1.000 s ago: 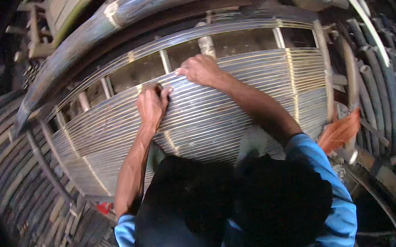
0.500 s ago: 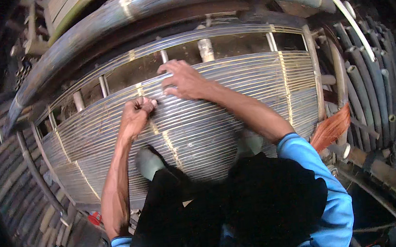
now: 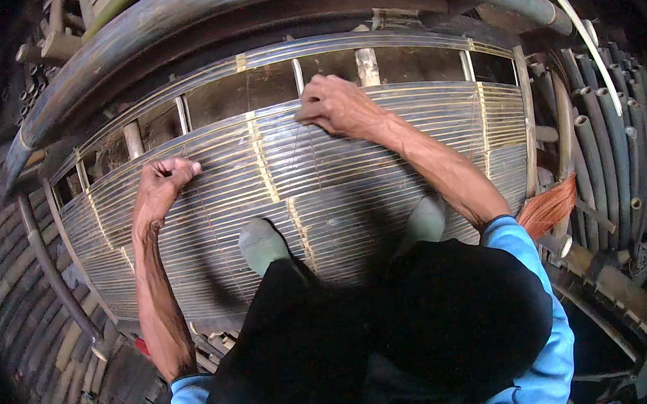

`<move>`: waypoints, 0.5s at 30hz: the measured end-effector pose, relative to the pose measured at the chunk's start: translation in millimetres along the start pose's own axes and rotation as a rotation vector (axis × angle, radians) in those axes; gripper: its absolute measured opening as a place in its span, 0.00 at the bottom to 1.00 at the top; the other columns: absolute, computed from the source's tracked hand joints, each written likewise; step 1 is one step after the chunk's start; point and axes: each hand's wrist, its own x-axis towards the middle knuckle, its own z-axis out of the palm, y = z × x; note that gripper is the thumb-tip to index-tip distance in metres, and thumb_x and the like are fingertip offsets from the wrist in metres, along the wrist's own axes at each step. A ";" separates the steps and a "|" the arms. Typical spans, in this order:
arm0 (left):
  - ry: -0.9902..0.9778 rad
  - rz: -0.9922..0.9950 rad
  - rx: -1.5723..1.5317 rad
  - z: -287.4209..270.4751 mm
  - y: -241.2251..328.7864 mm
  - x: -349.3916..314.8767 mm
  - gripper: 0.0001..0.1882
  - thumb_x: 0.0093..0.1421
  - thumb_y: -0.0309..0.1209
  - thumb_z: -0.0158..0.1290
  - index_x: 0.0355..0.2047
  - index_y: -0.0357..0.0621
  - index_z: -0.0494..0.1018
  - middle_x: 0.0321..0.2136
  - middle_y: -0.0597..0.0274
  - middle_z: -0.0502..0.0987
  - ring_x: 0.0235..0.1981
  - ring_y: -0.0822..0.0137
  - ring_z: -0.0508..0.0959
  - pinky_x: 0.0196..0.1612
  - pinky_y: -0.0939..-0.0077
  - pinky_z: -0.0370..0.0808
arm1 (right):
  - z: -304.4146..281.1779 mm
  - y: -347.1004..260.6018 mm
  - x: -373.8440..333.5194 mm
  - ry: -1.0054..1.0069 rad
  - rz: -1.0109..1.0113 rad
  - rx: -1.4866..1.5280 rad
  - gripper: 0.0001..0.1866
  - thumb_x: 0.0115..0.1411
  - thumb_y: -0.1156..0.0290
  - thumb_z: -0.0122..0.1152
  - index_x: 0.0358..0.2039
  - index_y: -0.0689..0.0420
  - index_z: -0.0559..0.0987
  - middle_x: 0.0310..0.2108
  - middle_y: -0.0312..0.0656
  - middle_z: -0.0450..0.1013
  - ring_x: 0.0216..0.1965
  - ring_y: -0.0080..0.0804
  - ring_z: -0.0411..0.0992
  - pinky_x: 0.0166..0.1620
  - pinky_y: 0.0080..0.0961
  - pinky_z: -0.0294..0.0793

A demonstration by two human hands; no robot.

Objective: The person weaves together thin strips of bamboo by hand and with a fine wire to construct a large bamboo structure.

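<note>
Under me lies a wide panel of thin bamboo slats (image 3: 349, 149), set closely side by side, with pale bands running across it. My left hand (image 3: 162, 186) is closed in a pinch over the panel's left part, thumb against the fingers. A faint thread-like line hangs near its fingertips. Farther right, my right hand (image 3: 339, 107) is closed over the panel's far edge, fingers bent together. Another faint line runs beside it over the slats. Whatever either hand pinches is too fine to make out. Both of my feet in grey-green footwear (image 3: 263, 245) rest on the panel.
A thick bamboo pole (image 3: 189, 16) arches across the far side. Stacked bamboo poles (image 3: 607, 151) stand at right, and more poles (image 3: 24, 285) lie at left. A bundle of orange fibres (image 3: 549, 210) hangs at the panel's right edge. Gaps show crossbars (image 3: 367, 67) beyond the slats.
My hands have moved apart: the left one to the left, the right one to the right and slightly farther away. The right hand's spread fingers have closed together. The view has shifted a little.
</note>
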 end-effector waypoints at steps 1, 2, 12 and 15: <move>-0.016 -0.001 -0.008 1.1 -8.9 5.1 0.08 0.58 0.31 0.63 0.29 0.38 0.83 0.22 0.71 0.77 0.24 0.79 0.71 0.30 0.81 0.66 | 5.1 -2.3 2.8 -0.008 -0.028 -0.033 0.09 0.54 0.71 0.65 0.37 0.50 0.84 0.36 0.35 0.72 0.43 0.33 0.70 0.45 0.31 0.70; -0.031 -0.003 -0.017 0.3 -16.7 9.8 0.08 0.58 0.32 0.63 0.29 0.38 0.83 0.22 0.72 0.77 0.24 0.79 0.70 0.31 0.80 0.66 | 7.4 -2.5 4.6 -0.010 -0.018 -0.033 0.09 0.54 0.71 0.65 0.37 0.50 0.84 0.36 0.35 0.72 0.43 0.33 0.70 0.45 0.31 0.70; 0.144 0.286 0.196 33.5 -36.5 44.2 0.16 0.54 0.33 0.64 0.39 0.35 0.80 0.28 0.58 0.78 0.30 0.66 0.76 0.37 0.73 0.73 | 15.1 -17.9 27.4 -0.148 -0.029 -0.199 0.07 0.57 0.70 0.56 0.31 0.60 0.74 0.35 0.46 0.68 0.41 0.42 0.68 0.47 0.36 0.68; 0.158 0.478 0.193 57.8 -8.0 43.9 0.28 0.50 0.36 0.67 0.49 0.36 0.74 0.43 0.46 0.77 0.46 0.53 0.77 0.51 0.62 0.73 | 7.4 -26.4 29.6 -0.024 0.127 -0.051 0.08 0.66 0.69 0.50 0.36 0.61 0.71 0.33 0.49 0.67 0.41 0.49 0.68 0.50 0.43 0.65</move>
